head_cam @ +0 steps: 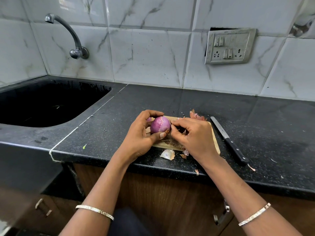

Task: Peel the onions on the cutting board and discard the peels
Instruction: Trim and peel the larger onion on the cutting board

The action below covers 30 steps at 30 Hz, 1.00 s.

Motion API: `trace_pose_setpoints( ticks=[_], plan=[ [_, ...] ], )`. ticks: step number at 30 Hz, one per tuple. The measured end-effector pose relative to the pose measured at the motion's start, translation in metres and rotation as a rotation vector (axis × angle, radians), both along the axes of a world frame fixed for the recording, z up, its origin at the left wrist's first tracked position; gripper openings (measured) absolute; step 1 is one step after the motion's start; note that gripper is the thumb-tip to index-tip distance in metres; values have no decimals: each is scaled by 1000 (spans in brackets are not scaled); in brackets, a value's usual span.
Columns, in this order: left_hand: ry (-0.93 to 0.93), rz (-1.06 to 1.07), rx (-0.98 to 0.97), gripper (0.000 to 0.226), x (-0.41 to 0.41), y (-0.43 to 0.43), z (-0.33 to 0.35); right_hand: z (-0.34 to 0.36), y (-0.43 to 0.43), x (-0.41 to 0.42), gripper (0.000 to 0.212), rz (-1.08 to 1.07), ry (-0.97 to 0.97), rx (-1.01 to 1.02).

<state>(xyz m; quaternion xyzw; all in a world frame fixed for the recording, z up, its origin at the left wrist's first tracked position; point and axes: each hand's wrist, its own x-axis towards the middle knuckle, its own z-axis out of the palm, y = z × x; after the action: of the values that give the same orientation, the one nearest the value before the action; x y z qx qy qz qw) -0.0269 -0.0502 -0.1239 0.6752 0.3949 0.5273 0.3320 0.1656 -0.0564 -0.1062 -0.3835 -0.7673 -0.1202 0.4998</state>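
Logged at far left: sink (95, 93), black, sunk into the counter (110, 130), with tap (71, 33) arched over it from the tiled wall (153, 57); handy for rinsing, yet well apart from the work. Found next the left hand (141, 135), curled round the onion (160, 125) with fingers over the top and thumb beneath, and held just above the cutting board (174, 118), presumably so that scraps would drop there and not on the floor. Noted the onion as mostly bare, purple and glossy, with pale seams and a brown tuft at the root end beside the left thumb; judged it near the end of its peeling. Glimpsed behind the left fingers a purple sliver (149, 119), perhaps a second onion, too hidden to confirm. Recorded the right hand (192, 133) with fingers bent and tips pinched against the onion's right flank, placed to lift the last skin from that side. Counted peels (197, 115) heaped at the board's far right corner and a pale peel (167, 154) on the counter just before the board's near edge; none yet discarded. Found the knife (230, 142) laid just right of the board, handle toward the person, untouched; judged fingers enough for this skin. Closed with the switch panel (230, 46) on the wall above.
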Motion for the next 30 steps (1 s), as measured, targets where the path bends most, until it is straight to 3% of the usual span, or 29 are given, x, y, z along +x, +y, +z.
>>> trace_pose_setpoints(
  ticks=[6, 20, 25, 30],
  plan=[
    [-33, -42, -36, 53, 1, -3, 0, 0, 0, -4, 10, -190, -137, 106],
    [-96, -186, -48, 54, 1, -8, 6, 3, 6, 2, 11, -250, 34, -69],
    [-62, -164, -59, 53, 2, -14, 11, 4, 6, 2, 9, -266, 50, -97],
    [26, 10, 58, 55, 7, -13, 11, 2, 3, 1, 5, -165, 22, -84]
  ],
)
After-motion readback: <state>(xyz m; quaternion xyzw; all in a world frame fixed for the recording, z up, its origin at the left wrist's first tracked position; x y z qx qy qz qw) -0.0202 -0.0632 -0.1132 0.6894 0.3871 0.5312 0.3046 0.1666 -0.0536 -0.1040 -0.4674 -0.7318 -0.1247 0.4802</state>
